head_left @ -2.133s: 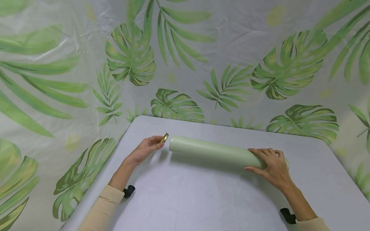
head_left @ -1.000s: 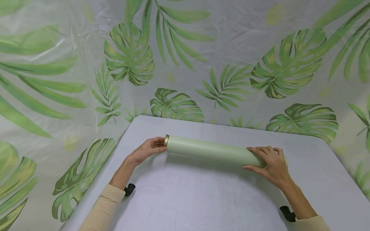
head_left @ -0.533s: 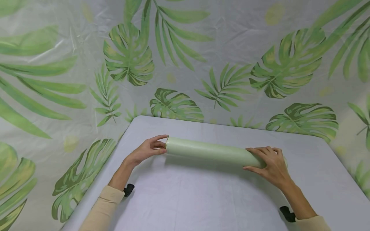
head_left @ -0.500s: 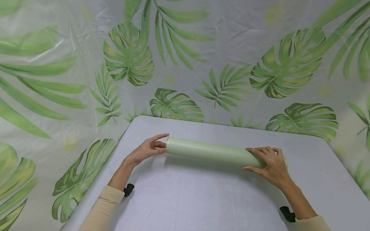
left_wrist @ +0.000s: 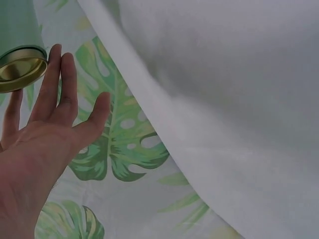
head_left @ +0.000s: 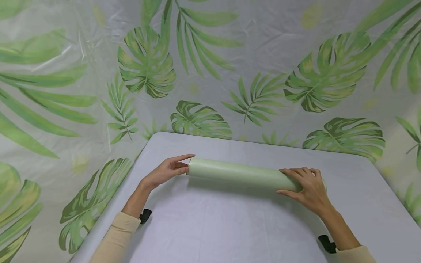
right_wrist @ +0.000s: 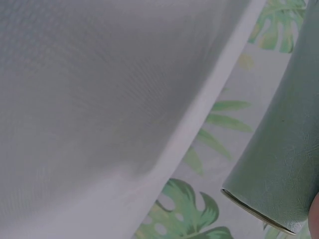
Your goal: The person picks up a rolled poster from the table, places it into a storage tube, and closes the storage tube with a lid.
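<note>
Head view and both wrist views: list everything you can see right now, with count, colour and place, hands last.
tube: one, pale green, lying on its side across the middle of the table.
cap: one, gold, seated in the tube's left end.
table: one, white cover, centre and foreground.
backdrop: one, white with green leaf print, behind and beside the table.
left hand: one, fingers straight, against the capped end.
right hand: one, curled over the tube's right end.
</note>
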Demonstrator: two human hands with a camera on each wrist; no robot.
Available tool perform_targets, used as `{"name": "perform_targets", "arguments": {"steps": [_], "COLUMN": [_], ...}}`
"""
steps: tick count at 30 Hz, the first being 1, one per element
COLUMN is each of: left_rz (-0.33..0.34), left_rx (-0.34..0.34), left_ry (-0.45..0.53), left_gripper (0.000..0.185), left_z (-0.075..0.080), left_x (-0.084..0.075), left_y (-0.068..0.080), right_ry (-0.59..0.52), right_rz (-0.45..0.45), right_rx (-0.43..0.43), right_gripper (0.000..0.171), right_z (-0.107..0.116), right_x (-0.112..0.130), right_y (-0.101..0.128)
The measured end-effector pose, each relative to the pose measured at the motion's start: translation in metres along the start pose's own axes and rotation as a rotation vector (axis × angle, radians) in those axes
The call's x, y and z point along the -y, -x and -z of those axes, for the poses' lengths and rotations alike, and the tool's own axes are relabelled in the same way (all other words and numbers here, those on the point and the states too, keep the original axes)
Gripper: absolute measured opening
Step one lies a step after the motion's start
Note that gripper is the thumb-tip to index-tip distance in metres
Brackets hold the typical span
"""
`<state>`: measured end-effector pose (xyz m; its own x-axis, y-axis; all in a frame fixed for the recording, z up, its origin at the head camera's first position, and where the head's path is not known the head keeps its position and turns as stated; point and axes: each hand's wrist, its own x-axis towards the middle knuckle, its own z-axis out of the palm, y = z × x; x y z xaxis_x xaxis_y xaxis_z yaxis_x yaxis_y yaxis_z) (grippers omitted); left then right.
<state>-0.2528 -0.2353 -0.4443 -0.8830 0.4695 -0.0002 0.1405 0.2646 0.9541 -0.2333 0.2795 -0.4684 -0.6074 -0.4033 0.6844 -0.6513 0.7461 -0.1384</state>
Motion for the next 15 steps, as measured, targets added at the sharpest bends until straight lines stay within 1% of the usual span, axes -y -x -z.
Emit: {"name": "perform_targets", "arguments": {"steps": [5,10,15], "left_rz": [-0.019,-0.014,-0.003], "left_rx": [-0.057,-0.1,-0.13], "left_ry": [0.026,0.038,0.052], "left_gripper": [0.053,0.054,0.053], "left_z": [-0.0055,-0.0091,-0.0105], "left_x": [0.0049,0.0046,0.0032], "left_y": [-0.0008,-0.0017,-0.0027], "right_ry": [0.01,0.019,0.001], "right_rz": [0.033,0.055,0.067], "right_rx": [-0.027,-0.025,-0.009], "right_gripper": [0.072,0.077,0.075], "right_z": [-0.0009,-0.0001,0.0006], "right_x": [0.0022,0.0032,0.0018], "right_y": [-0.0013,-0.0052,-0.0078]}}
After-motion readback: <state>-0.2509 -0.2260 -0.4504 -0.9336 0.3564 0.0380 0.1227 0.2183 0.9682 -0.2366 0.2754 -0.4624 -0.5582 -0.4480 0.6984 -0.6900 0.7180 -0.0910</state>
